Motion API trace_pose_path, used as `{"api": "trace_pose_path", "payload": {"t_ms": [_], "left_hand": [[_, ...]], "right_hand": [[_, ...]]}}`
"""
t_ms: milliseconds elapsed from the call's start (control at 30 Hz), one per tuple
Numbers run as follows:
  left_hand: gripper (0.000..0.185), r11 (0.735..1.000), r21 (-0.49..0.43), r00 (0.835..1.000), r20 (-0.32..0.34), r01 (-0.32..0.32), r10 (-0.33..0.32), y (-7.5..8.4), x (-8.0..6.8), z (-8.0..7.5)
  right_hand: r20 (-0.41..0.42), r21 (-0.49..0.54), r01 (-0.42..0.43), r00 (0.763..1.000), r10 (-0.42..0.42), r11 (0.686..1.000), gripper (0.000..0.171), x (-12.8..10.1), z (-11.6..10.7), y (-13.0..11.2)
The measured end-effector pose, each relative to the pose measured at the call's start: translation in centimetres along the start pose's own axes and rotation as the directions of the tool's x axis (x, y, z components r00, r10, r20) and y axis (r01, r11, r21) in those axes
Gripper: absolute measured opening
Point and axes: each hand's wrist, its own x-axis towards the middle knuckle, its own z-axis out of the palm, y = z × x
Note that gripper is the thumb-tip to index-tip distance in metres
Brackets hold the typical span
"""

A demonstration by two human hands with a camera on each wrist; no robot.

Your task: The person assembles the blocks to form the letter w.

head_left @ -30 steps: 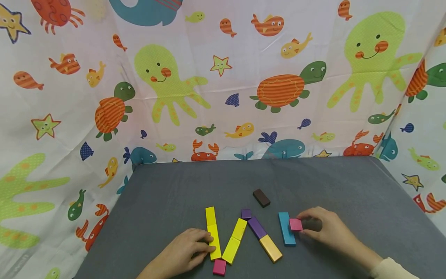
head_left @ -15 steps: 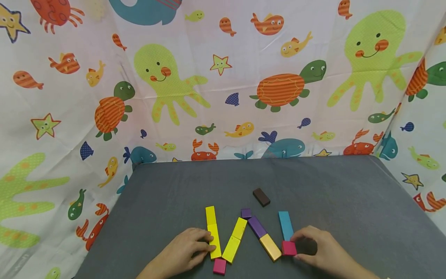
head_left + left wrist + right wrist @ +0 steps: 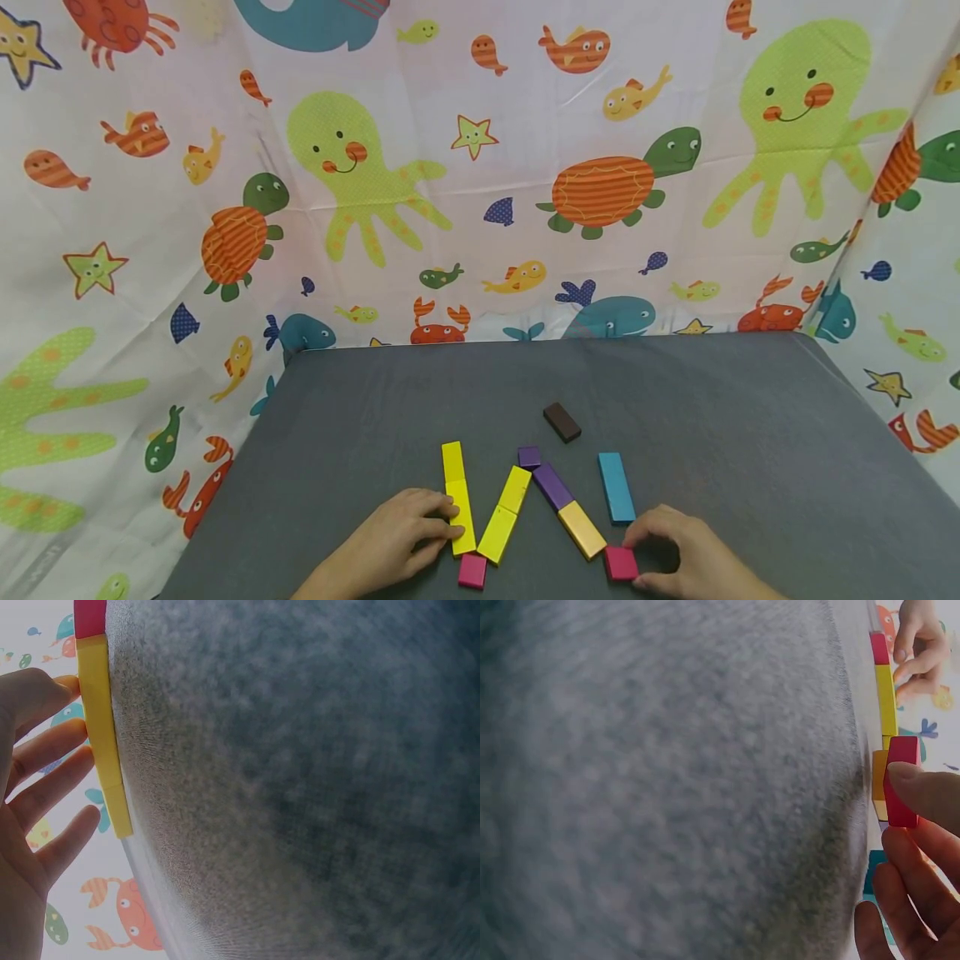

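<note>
In the head view my right hand (image 3: 693, 550) pinches a pinkish-red block (image 3: 621, 564) between thumb and fingers, at the lower end of a gold block (image 3: 582, 531). My left hand (image 3: 405, 533) rests its fingers against the lower of two yellow blocks (image 3: 461, 521) set end to end. In the left wrist view those fingers lie extended along the side of the yellow block (image 3: 100, 712). Another pinkish-red block (image 3: 472, 572) sits at the foot of the yellow pieces. Two more yellow blocks (image 3: 497, 535) slant up to a small purple block (image 3: 528, 457).
A longer purple block (image 3: 553, 487) joins the gold one. A blue block (image 3: 617, 487) lies just above my right hand. Farther back is a dark brown block (image 3: 562, 422). The grey tabletop (image 3: 420, 383) meets a sea-animal patterned curtain (image 3: 510, 183).
My right hand has carried the pinkish-red block from beside the blue block down toward me, to the gold block's lower end. The left hand stays in place.
</note>
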Motion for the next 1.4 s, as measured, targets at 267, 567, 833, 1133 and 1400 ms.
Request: {"api": "trace_pose_path", "payload": {"t_ms": [267, 567, 833, 1133, 1400], "left_hand": [[0.026, 1.0, -0.006, 1.0, 0.008, 0.004, -0.004, -0.1, 0.0, 0.0], [0.026, 1.0, -0.007, 1.0, 0.006, -0.001, 0.002, -0.2, 0.0, 0.0], [0.026, 1.0, -0.012, 1.0, 0.024, 0.007, -0.007, -0.1, 0.0, 0.0], [0.026, 1.0, -0.017, 0.999, 0.032, 0.013, -0.012, 0.1, -0.1, -0.1], [0.026, 1.0, -0.019, 0.999, 0.032, 0.012, -0.012, 0.0, -0.1, 0.0]], "right_hand": [[0.017, -0.019, -0.007, 1.0, 0.007, 1.0, 0.028, 0.2, 0.6, 0.1], [0.007, -0.04, -0.02, 1.0, 0.02, 0.999, 0.029, 0.3, 0.9, -0.2], [0.018, -0.053, -0.052, 0.998, 0.053, 0.997, 0.03, 0.5, 1.0, -0.4], [0.021, -0.06, -0.068, 0.997, 0.069, 0.996, 0.031, 0.6, 1.1, -0.5], [0.038, -0.054, -0.055, 0.998, 0.057, 0.997, 0.034, 0.5, 0.9, -0.7]]}}
